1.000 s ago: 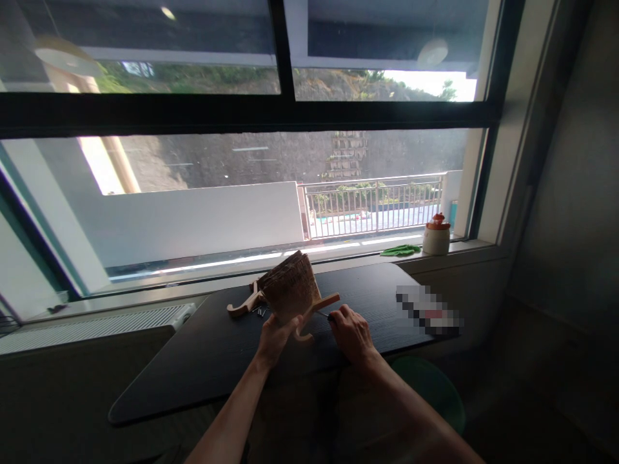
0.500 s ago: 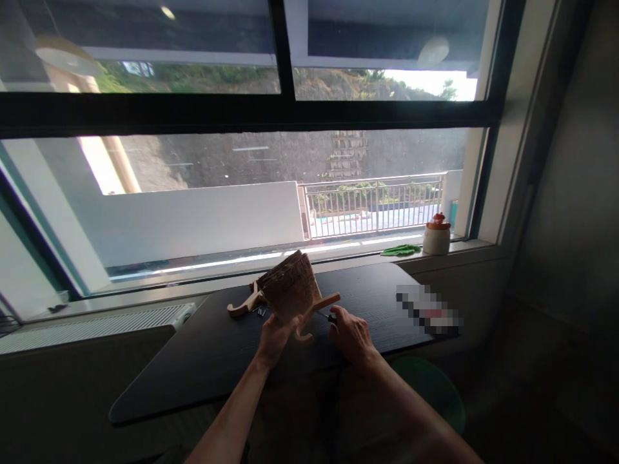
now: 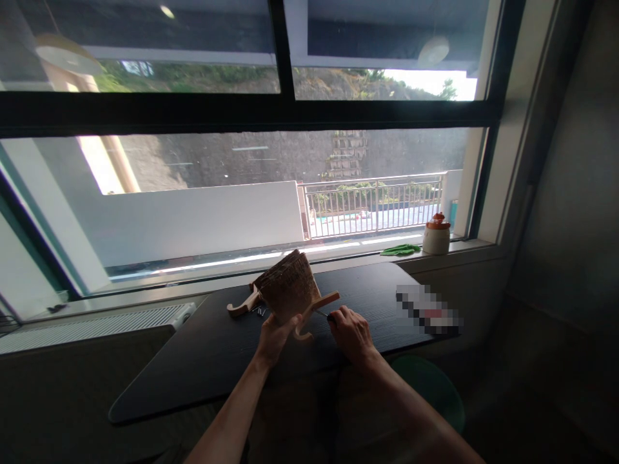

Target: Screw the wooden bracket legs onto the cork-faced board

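Box (image 3: 290,289) tilts at twelve o'clock on the surface (image 3: 203,374), the left hand (image 3: 273,336) clamping its fingers on the near edge. The right hand's (image 3: 353,330) fingers grip a tool (image 3: 331,318), probably a screwdriver; slanted pressure could slip it off the bracket (image 3: 325,300) at the box's five o'clock.

- Dark table (image 3: 193,374), beneath the left hand (image 3: 275,338) and right hand (image 3: 351,328)
- Curved wooden piece (image 3: 243,306), beyond the left hand, leftward
- Small metal bits (image 3: 261,312), just beyond the left hand
- Pixelated item (image 3: 428,312), right of the right hand
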Action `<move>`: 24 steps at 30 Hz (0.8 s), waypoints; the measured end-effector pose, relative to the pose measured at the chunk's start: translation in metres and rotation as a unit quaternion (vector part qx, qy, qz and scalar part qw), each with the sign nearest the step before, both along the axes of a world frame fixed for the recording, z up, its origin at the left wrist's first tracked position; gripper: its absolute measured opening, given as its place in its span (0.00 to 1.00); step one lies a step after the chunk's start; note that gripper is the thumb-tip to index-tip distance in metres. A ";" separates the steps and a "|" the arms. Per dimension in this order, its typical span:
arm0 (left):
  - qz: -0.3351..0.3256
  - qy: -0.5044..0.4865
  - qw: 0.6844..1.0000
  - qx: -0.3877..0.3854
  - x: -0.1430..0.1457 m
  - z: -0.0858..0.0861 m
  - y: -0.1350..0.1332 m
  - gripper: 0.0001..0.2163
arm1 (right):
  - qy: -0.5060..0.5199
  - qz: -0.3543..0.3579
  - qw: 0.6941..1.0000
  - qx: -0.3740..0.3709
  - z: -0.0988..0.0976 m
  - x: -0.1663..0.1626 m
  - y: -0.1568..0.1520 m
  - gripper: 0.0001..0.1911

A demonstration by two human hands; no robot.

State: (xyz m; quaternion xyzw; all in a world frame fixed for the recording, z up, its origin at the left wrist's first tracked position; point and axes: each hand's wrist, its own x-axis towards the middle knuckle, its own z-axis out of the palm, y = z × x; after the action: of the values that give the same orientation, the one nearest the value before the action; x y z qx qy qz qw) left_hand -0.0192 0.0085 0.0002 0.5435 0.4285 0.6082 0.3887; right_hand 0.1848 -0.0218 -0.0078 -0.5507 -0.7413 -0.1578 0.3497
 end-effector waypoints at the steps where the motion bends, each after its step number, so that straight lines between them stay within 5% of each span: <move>1: 0.000 -0.001 1.000 0.001 0.000 0.000 0.000 0.19 | 0.000 -0.002 1.000 -0.002 -0.001 0.000 0.000 0.04; 9: -0.001 -0.003 1.000 0.002 0.000 -0.001 0.001 0.20 | 0.001 -0.001 1.000 -0.019 -0.004 -0.001 0.001 0.10; 13: -0.001 0.002 1.000 -0.002 0.000 0.000 0.000 0.20 | 0.004 0.008 1.000 -0.021 -0.001 0.000 -0.001 0.04; 16: 0.003 0.002 1.000 -0.001 0.000 0.000 0.000 0.20 | 0.009 0.011 1.000 -0.016 0.001 0.000 -0.002 0.10; 24: 0.003 0.005 1.000 -0.005 0.000 0.001 -0.001 0.20 | 0.000 0.009 1.000 0.010 0.001 0.001 -0.001 0.04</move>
State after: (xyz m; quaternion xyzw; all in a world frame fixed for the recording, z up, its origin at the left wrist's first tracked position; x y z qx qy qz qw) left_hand -0.0188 0.0079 0.0009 0.5432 0.4348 0.6049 0.3873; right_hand 0.1859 -0.0227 -0.0067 -0.5405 -0.7443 -0.1624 0.3569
